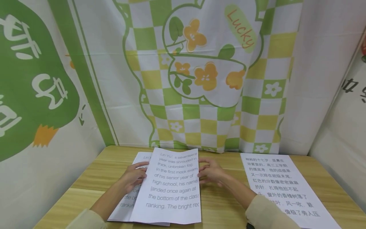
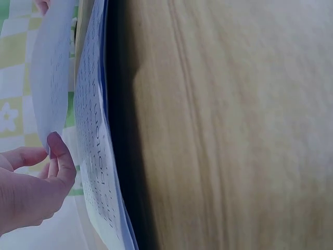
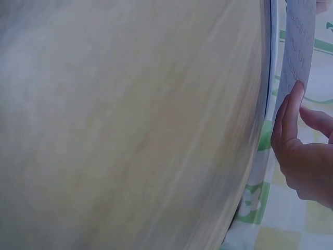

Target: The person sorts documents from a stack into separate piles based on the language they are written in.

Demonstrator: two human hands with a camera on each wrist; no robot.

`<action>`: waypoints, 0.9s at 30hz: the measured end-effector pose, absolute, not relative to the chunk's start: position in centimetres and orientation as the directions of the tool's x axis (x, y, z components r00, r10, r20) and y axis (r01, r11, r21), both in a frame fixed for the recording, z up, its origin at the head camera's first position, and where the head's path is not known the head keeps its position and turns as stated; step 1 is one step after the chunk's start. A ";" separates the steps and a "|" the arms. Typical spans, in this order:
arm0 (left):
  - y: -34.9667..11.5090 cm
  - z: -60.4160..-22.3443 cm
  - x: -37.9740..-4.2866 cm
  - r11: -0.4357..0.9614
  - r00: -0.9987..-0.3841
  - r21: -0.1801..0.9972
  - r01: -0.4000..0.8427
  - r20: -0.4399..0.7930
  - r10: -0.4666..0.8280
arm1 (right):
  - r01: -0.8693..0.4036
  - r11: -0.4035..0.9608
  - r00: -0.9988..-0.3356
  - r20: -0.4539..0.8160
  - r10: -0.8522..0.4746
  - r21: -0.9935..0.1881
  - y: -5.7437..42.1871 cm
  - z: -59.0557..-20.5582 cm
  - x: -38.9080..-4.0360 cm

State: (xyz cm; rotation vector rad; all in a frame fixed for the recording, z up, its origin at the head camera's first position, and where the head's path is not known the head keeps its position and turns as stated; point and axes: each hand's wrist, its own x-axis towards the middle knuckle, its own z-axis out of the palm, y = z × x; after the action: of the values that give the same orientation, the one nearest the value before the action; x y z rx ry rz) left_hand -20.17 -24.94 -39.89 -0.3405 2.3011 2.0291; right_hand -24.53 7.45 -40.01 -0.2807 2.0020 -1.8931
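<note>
A printed white paper sheet (image 1: 174, 187) with large English text is raised, partly covering a stack of printed pages (image 1: 123, 206) on the table. My left hand (image 1: 134, 176) pinches the sheet's left edge between thumb and fingers, as the left wrist view shows with the hand (image 2: 39, 185) beside the stack (image 2: 96, 135). At the sheet's right edge, my right hand (image 1: 211, 173) touches the paper with nearly straight fingers. In the right wrist view, the fingertips of that hand (image 3: 304, 156) lie against the sheet (image 3: 299, 47), the thumb a little apart.
A page of Chinese text (image 1: 271, 178) lies on the right of the wooden table (image 1: 226, 203), partly under the right sleeve (image 1: 266, 213). Behind the table hangs a checkered green, yellow and white cloth (image 1: 206, 124). More printed cloth (image 1: 83, 140) covers the left side.
</note>
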 end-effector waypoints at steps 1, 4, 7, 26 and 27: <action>-25.0 -39.9 -20.2 0.113 -0.974 0.973 -0.200 -0.186 -0.128 | 0.108 0.073 -0.910 -0.128 -0.394 -0.992 7.3 -40.0 -24.5; -25.4 -40.0 -20.1 0.122 -0.973 0.972 -0.202 -0.185 -0.137 | 0.109 0.061 -0.909 -0.125 -0.398 -0.992 7.0 -40.1 -24.4; -25.8 -39.9 -20.0 0.137 -0.972 0.969 -0.206 -0.187 -0.145 | 0.108 0.048 -0.912 -0.118 -0.394 -0.993 6.5 -39.9 -24.3; -28.4 -39.2 -20.1 0.174 -0.960 0.958 -0.229 -0.192 -0.203 | 0.135 -0.067 -0.862 -0.084 -0.499 -0.989 3.8 -39.6 -23.9; -28.5 -39.2 -20.1 0.173 -0.959 0.958 -0.228 -0.191 -0.208 | 0.136 -0.072 -0.859 -0.081 -0.505 -0.988 3.7 -39.6 -23.8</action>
State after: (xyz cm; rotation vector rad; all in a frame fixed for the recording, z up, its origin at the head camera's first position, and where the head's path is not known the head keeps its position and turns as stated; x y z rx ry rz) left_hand -20.14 -28.55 -39.17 -0.4446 2.3938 1.9595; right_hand -23.83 3.70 -39.62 -0.3960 1.7766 -1.9829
